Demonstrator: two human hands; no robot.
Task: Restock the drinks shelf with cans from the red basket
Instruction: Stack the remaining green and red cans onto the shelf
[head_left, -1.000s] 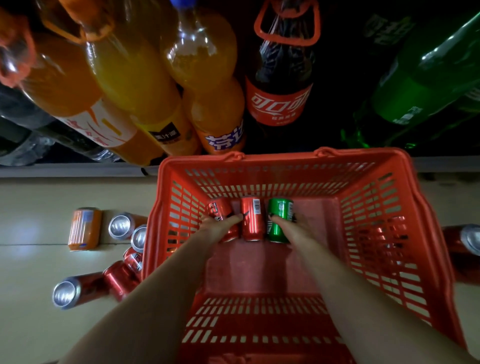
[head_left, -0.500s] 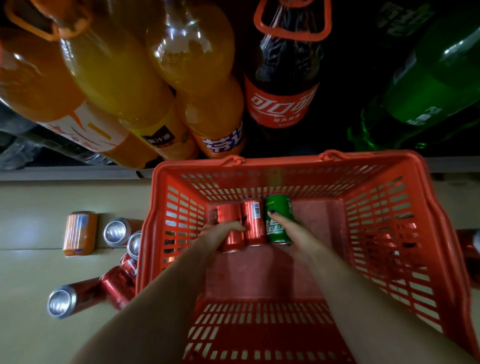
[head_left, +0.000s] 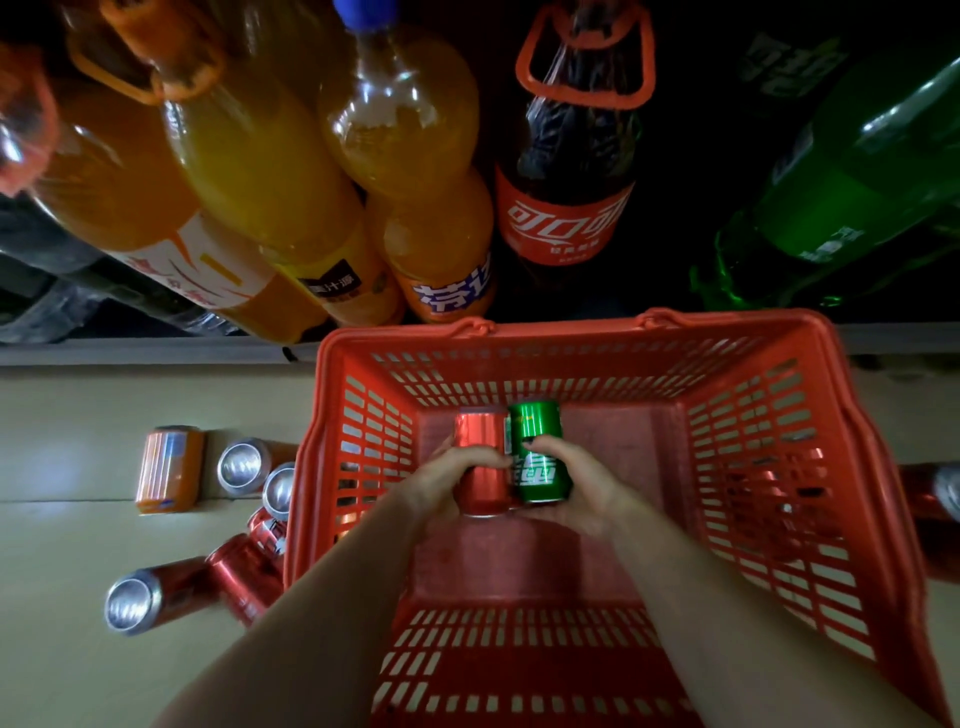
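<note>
Inside a red basket (head_left: 779, 467), a person's left hand (head_left: 441, 483) curls around a red can (head_left: 480, 467) while the right hand (head_left: 576, 488) wraps a green can (head_left: 537, 449), thumb across its label. The two cans are pressed side by side between the hands, above the basket's solid floor near its far wall. A sliver of a further can shows between them; how many are held in all cannot be told.

The basket stands on a pale floor (head_left: 78, 649), its far rim against the edge of a dark lower shelf (head_left: 130, 353). On that shelf stand large bottles: three orange drink bottles (head_left: 270, 171), a cola bottle (head_left: 566, 208) with a red carry handle at its neck, and a green bottle (head_left: 857, 182) at right.

On the floor left of the basket lie loose cans: an orange can (head_left: 169, 467), two silver-ended cans (head_left: 244, 465) just beside the basket wall, and several red cans (head_left: 156, 595) on their sides. Another red can (head_left: 930, 493) lies on the floor at the basket's right.
</note>
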